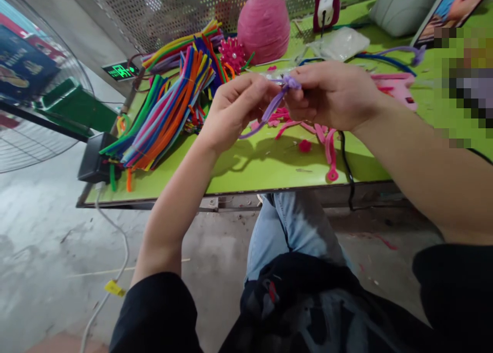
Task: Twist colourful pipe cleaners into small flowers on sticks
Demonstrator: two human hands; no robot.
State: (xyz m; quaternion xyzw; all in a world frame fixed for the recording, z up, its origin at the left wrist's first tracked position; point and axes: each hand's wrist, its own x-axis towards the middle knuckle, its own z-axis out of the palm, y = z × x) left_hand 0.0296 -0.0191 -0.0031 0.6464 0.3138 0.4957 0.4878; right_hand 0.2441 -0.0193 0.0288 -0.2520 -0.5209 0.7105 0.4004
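Note:
A purple fuzzy stem [271, 110] is held between both hands above the green table, its loose end hanging down to the left. At its upper end is a small knotted bunch. My left hand [239, 106] pinches near the bunch with thumb and fingers closed. My right hand [331, 94] is closed on the bunch from the right, its thumb and index fingertip on it. Beneath the hands lie pink stem pieces [330, 150] and a small dark pink puff [305, 145].
Bundles of coloured stems [169, 112] lie at the left beside a black box [96, 158]. A pink ball [264, 25] and a pink flower [232, 54] stand at the back. A black cable [346, 163] crosses the front edge of the table [246, 181].

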